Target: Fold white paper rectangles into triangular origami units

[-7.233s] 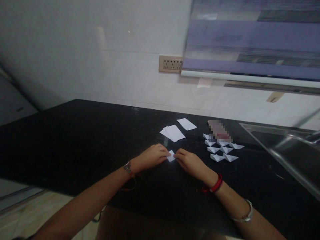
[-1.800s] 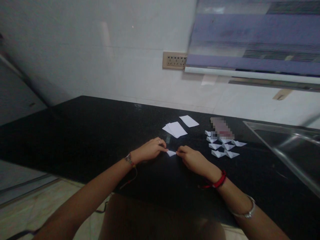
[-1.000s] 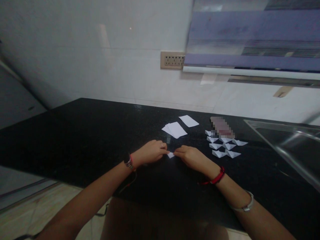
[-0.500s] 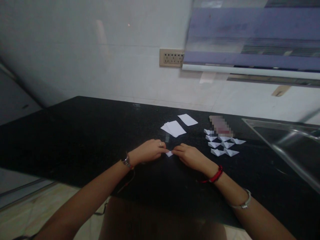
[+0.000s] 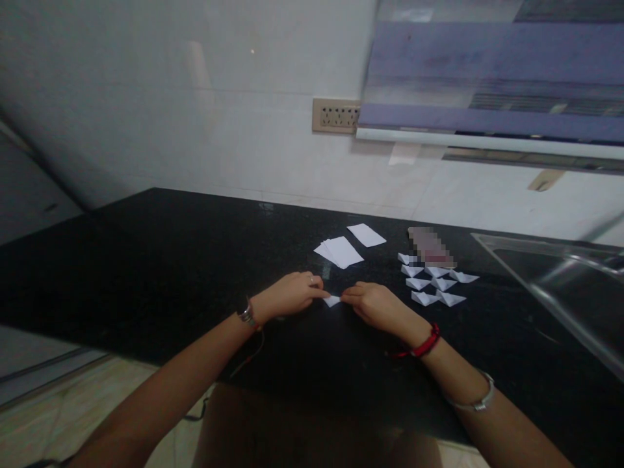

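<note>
A small folded piece of white paper lies between my hands on the dark countertop. My left hand has its fingers closed on the paper's left corner. From the other side my right hand pinches the right corner, its fingertips pressed together. Beyond my hands is a stack of white paper sheets, slightly fanned, with another white sheet behind it. Several folded paper boats stand in rows to the right of my right hand.
A blurred-out flat object, perhaps a phone, lies behind the folded papers. At the right a metal sink is set into the counter. On the wall are a socket strip and a purple striped panel.
My right hand has shifted slightly to the right, and more of the folded paper shows between my fingers. My left hand stays nearly in place.
</note>
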A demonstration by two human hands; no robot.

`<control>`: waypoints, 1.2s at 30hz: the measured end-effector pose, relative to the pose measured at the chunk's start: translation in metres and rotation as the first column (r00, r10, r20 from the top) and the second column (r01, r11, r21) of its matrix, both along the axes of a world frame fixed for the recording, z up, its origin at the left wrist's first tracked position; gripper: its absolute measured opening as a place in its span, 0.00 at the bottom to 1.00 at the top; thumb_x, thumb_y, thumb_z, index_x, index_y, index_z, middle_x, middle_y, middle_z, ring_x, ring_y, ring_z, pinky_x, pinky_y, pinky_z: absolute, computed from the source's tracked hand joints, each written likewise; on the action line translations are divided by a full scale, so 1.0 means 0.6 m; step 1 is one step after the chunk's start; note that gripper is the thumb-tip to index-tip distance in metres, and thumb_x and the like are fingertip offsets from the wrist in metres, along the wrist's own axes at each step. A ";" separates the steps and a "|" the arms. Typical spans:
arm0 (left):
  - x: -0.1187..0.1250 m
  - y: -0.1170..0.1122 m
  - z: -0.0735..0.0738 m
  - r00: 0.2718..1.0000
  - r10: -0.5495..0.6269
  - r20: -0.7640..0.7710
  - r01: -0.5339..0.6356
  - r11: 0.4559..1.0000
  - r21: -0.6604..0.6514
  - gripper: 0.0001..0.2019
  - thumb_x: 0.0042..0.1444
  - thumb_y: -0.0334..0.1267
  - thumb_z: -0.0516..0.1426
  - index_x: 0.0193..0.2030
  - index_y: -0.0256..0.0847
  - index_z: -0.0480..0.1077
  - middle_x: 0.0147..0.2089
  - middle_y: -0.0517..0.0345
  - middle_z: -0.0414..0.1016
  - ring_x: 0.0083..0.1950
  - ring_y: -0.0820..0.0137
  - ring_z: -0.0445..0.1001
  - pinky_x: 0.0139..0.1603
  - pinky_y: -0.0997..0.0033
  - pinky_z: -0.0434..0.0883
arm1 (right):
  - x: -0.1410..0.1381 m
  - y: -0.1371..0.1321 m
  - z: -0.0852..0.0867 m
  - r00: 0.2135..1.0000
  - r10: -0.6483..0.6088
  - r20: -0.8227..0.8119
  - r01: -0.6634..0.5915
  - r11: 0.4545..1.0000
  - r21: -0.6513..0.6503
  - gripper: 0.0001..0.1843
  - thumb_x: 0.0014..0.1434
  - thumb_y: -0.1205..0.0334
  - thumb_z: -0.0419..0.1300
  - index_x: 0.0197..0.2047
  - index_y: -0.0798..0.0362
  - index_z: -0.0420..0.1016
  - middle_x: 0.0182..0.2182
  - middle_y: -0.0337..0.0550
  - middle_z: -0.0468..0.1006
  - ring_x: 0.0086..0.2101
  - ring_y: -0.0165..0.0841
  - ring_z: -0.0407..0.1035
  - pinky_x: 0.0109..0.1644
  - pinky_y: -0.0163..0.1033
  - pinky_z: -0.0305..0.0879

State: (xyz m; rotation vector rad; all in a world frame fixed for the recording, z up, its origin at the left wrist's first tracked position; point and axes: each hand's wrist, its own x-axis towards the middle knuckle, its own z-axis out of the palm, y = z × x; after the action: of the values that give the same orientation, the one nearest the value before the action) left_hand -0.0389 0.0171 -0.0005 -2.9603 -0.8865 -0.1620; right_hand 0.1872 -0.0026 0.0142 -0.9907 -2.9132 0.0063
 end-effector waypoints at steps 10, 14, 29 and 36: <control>0.000 -0.002 0.005 0.999 -0.026 0.030 0.027 0.999 -0.035 0.18 0.52 0.28 0.49 0.49 0.51 0.63 0.43 0.58 0.65 0.41 0.70 0.63 0.41 0.72 0.61 | 0.000 0.001 -0.009 0.997 0.006 -0.074 -0.006 1.000 0.011 0.20 0.53 0.73 0.48 0.49 0.54 0.66 0.43 0.46 0.71 0.41 0.33 0.63 0.45 0.37 0.60; -0.003 -0.001 0.008 0.998 -0.031 0.057 0.035 0.997 -0.068 0.19 0.52 0.28 0.49 0.48 0.51 0.64 0.43 0.59 0.65 0.42 0.71 0.63 0.43 0.72 0.61 | -0.010 -0.003 -0.011 0.998 0.021 -0.067 -0.021 1.000 0.007 0.18 0.53 0.73 0.48 0.45 0.53 0.69 0.40 0.45 0.71 0.40 0.32 0.62 0.44 0.37 0.60; -0.004 0.009 0.003 0.978 0.029 0.206 0.017 0.976 -0.218 0.12 0.53 0.29 0.47 0.41 0.41 0.69 0.38 0.57 0.67 0.41 0.72 0.65 0.43 0.74 0.61 | -0.022 0.006 -0.030 0.946 -0.129 -0.296 0.106 0.990 -0.092 0.07 0.55 0.66 0.52 0.35 0.56 0.69 0.33 0.45 0.70 0.36 0.32 0.64 0.41 0.37 0.62; 0.009 0.013 -0.002 0.963 0.034 0.269 0.034 0.969 -0.244 0.07 0.54 0.37 0.51 0.36 0.38 0.68 0.36 0.56 0.67 0.39 0.71 0.65 0.40 0.74 0.61 | -0.022 0.014 -0.034 0.928 -0.070 -0.366 0.017 0.989 -0.146 0.08 0.56 0.69 0.51 0.35 0.57 0.71 0.32 0.45 0.72 0.33 0.30 0.66 0.38 0.34 0.62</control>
State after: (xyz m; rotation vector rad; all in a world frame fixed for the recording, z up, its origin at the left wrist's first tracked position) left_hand -0.0333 0.0248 -0.0017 -3.2218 -1.0026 -0.5048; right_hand 0.1739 0.0056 -0.0060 -0.9517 -2.5707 0.3608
